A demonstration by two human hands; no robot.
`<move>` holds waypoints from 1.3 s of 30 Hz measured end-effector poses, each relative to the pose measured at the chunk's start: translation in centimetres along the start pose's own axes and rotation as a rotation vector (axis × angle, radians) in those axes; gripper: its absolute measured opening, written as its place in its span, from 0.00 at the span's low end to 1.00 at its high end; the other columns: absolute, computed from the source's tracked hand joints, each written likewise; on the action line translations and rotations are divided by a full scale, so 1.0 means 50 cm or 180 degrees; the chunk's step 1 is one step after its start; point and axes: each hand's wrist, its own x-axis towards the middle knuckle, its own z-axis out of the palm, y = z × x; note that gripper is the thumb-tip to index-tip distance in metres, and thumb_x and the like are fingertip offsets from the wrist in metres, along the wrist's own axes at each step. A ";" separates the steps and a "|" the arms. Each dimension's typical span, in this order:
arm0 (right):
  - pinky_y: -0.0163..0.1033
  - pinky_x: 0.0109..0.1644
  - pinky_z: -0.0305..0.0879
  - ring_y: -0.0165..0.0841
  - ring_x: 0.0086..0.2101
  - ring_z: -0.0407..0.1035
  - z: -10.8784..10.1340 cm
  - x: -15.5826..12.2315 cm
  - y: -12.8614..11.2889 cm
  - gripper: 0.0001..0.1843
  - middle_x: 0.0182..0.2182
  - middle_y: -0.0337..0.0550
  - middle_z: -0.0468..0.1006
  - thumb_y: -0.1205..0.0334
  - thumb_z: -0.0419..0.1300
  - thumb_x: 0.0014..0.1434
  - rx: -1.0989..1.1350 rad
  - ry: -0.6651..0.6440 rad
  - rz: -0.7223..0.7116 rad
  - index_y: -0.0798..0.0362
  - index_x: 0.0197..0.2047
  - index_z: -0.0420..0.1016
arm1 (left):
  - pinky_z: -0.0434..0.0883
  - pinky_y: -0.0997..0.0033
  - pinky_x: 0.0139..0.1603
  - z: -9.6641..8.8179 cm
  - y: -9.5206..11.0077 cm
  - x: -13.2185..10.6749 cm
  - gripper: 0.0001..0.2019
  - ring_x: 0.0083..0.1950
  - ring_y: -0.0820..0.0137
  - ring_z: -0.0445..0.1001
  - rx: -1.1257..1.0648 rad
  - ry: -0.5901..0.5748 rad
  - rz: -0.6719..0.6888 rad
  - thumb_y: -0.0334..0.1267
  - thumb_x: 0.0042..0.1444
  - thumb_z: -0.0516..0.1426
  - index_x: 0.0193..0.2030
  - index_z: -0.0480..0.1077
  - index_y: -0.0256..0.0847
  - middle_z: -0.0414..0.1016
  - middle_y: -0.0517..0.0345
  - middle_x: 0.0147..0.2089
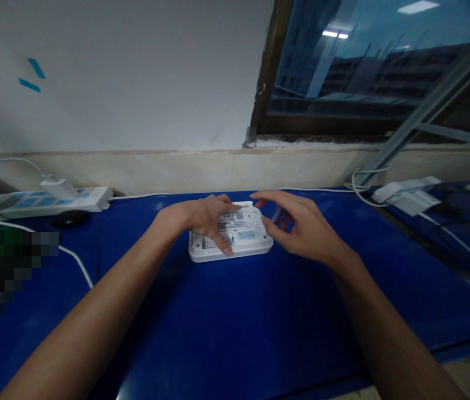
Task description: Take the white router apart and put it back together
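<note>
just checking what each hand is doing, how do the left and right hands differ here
The left hand lies across the top of the white vented device, while the right hand arches higher at the device's right edge. The left hand covers much of the device; the right hand covers little of it. Both are bare and at the same device.

Small item [277,214] at right hand [305,228] blurred; router label [235,220] unreadable; pixelated patch [5,278] hides left edge.
</note>
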 end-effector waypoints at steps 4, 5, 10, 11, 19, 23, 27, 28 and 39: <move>0.38 0.41 0.70 0.34 0.36 0.75 0.000 -0.001 0.005 0.17 0.42 0.41 0.82 0.66 0.58 0.64 0.0025 -0.0026 0.0047 0.49 0.56 0.74 | 0.60 0.55 0.68 0.002 -0.005 0.001 0.60 0.68 0.50 0.60 0.0000 0.0001 0.0033 0.66 0.37 0.67 0.75 0.49 0.49 0.54 0.49 0.73; 0.38 0.41 0.70 0.34 0.36 0.75 0.000 -0.002 0.005 0.20 0.44 0.42 0.82 0.68 0.58 0.62 0.0028 -0.0021 0.0038 0.49 0.57 0.73 | 0.60 0.55 0.68 0.002 -0.007 0.002 0.60 0.68 0.51 0.60 -0.0004 -0.0001 0.0040 0.67 0.36 0.67 0.75 0.50 0.50 0.55 0.50 0.72; 0.39 0.39 0.69 0.34 0.34 0.74 -0.003 -0.003 0.003 0.28 0.49 0.43 0.80 0.69 0.60 0.58 0.0015 -0.0030 0.0085 0.48 0.62 0.69 | 0.60 0.53 0.68 0.004 -0.011 0.003 0.59 0.68 0.49 0.60 -0.0069 -0.0003 0.0043 0.66 0.36 0.67 0.74 0.50 0.56 0.56 0.51 0.72; 0.39 0.39 0.69 0.34 0.35 0.74 -0.003 -0.003 0.003 0.25 0.47 0.43 0.81 0.66 0.60 0.60 0.0011 -0.0016 0.0103 0.48 0.61 0.70 | 0.60 0.53 0.68 0.003 -0.011 0.003 0.58 0.68 0.49 0.60 -0.0070 -0.0004 0.0043 0.67 0.36 0.67 0.74 0.50 0.56 0.57 0.51 0.72; 0.40 0.44 0.70 0.37 0.42 0.74 -0.002 -0.003 0.006 0.30 0.54 0.45 0.77 0.69 0.60 0.58 0.0079 0.0014 -0.0011 0.49 0.63 0.67 | 0.57 0.53 0.70 0.006 -0.010 0.003 0.59 0.71 0.47 0.57 -0.0024 -0.0023 -0.0021 0.68 0.37 0.66 0.75 0.49 0.55 0.52 0.51 0.74; 0.40 0.43 0.70 0.35 0.38 0.74 0.000 -0.002 0.012 0.24 0.48 0.45 0.80 0.61 0.60 0.64 0.0187 -0.0036 0.0079 0.48 0.63 0.67 | 0.59 0.53 0.68 0.006 -0.011 0.002 0.58 0.70 0.48 0.58 -0.0068 -0.0024 -0.0022 0.67 0.38 0.66 0.75 0.48 0.58 0.55 0.52 0.73; 0.37 0.41 0.69 0.32 0.34 0.72 -0.001 -0.004 0.012 0.29 0.43 0.42 0.80 0.68 0.57 0.63 0.0321 -0.0072 0.0112 0.47 0.66 0.64 | 0.61 0.53 0.67 0.003 -0.008 0.000 0.58 0.69 0.47 0.59 -0.0134 -0.0057 -0.0084 0.67 0.37 0.66 0.75 0.48 0.57 0.55 0.52 0.73; 0.37 0.41 0.69 0.31 0.33 0.72 -0.001 -0.005 0.010 0.31 0.45 0.42 0.79 0.70 0.57 0.61 0.0319 -0.0071 0.0107 0.47 0.67 0.63 | 0.61 0.53 0.67 0.003 -0.006 -0.001 0.59 0.69 0.47 0.59 -0.0134 -0.0062 -0.0101 0.67 0.37 0.66 0.75 0.48 0.56 0.54 0.51 0.73; 0.36 0.39 0.69 0.29 0.30 0.70 -0.005 -0.004 0.009 0.31 0.46 0.42 0.80 0.71 0.58 0.59 0.0355 -0.0048 0.0124 0.47 0.65 0.66 | 0.59 0.57 0.69 0.004 -0.003 -0.001 0.59 0.70 0.49 0.58 -0.0119 -0.0020 -0.0091 0.64 0.38 0.68 0.75 0.49 0.51 0.54 0.50 0.74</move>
